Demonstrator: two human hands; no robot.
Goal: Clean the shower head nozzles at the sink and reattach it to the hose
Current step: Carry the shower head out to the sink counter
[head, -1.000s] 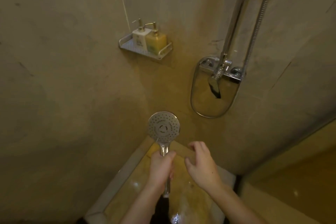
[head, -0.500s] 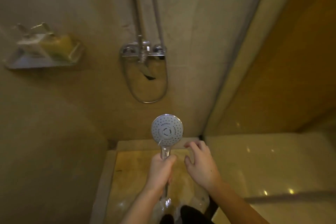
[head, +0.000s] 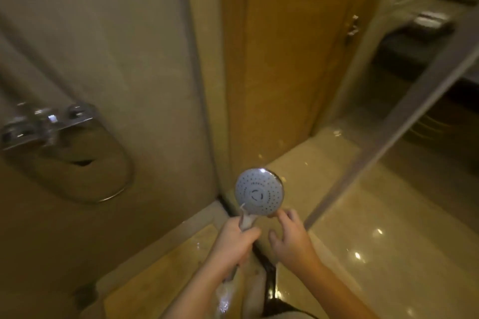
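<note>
Left hand (head: 234, 245) grips the shower head (head: 259, 191) by its handle, face up just above; right hand (head: 290, 235) hovers spread beside it. Rigid, light, probably wet-slick: best held at the handle.

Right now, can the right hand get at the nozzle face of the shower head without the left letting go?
Probably yes. The right hand is open, its fingertips right at the lower rim of the shower head. The left hand grips only the handle below, so the nozzle face is uncovered and turned towards the camera.
</note>
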